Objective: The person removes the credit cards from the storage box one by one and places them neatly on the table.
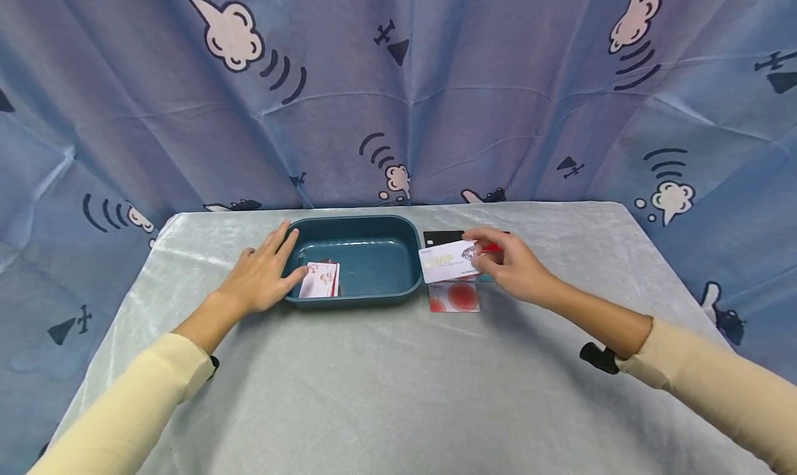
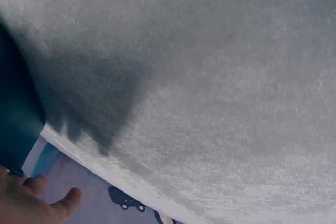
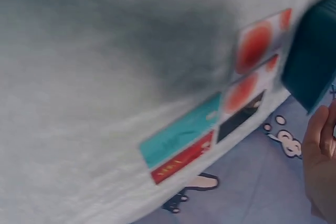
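Observation:
A white card with "VIP" lettering (image 1: pixel 445 262) is pinched between the thumb and fingers of my right hand (image 1: pixel 513 267), just off the right rim of a dark teal rectangular tub (image 1: pixel 355 301). My left hand (image 1: pixel 261 276) rests at the tub's left rim, its fingers spread and extended. Inside the tub, at the front left, lies a small pile of cards, a white one with red marks (image 1: pixel 319 280) on top. Below the pinched card, a card with red circles (image 1: pixel 454 298) and a black card (image 1: pixel 438 238) lie partly covered on the table.
Through the right wrist view, a turquoise card (image 3: pixel 181 129), a red card (image 3: pixel 182 162) and another red-circled card (image 3: pixel 242 94) lie close together on the table. A pale grey cloth (image 1: pixel 398 378) covers the tabletop. Behind it hangs a blue patterned curtain (image 1: pixel 336 115).

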A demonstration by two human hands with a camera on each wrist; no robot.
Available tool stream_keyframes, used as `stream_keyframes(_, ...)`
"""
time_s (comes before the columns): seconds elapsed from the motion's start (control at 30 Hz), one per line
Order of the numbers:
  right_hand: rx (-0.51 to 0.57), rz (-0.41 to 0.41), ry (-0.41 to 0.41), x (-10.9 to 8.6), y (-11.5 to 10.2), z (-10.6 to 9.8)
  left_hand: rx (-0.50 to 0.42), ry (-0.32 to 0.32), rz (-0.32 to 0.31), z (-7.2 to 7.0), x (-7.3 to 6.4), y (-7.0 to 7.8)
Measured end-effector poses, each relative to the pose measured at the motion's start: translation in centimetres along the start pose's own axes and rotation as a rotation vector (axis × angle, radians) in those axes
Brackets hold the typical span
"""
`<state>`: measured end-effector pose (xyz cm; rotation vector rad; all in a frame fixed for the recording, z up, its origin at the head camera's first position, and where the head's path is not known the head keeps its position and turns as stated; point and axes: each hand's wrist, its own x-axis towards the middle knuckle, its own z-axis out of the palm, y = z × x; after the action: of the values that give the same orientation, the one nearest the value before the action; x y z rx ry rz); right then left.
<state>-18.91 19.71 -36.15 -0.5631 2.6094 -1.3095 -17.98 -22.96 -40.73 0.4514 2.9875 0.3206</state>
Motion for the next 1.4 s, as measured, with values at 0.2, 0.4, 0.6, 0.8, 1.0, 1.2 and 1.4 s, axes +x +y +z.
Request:
stream_keyframes(0.2, 0.124, 0.056, 0.040, -1.2, 2.0, 0.1, 0.005, -0.004, -0.002, 0.0, 0.0, 0.0)
stream_keyframes(0.4, 0.133, 0.130, 0.058, -2.4, 3.8, -0.2, 0.008, -0.003, -0.004, 0.1, 0.1, 0.1)
stream_keyframes(0.6, 0.070, 0.179, 0.060, -3.4, 5.2, -1.1, 0.006, 0.006, -0.004, 0.2, 0.2, 0.1)
stream_keyframes(0.8, 0.040, 0.181, 0.063, -4.3, 6.1, -1.8, 0.007, 0.003, -0.005, 0.2, 0.2, 0.0)
stream_keyframes(1.0, 0.019, 0.169, 0.074, -5.0, 6.8, -2.3, 0.008, -0.001, -0.009, 0.1, 0.1, -0.1)
stream_keyframes(1.2, -0.034, 0.191, 0.072, -5.5, 7.5, -2.5, 0.009, -0.003, -0.009, 0.0, 0.0, 0.0)
stream_keyframes(1.4, -0.056, 0.219, 0.036, -5.8, 7.9, -2.7, 0.010, -0.004, -0.011, 0.0, 0.0, 0.0)
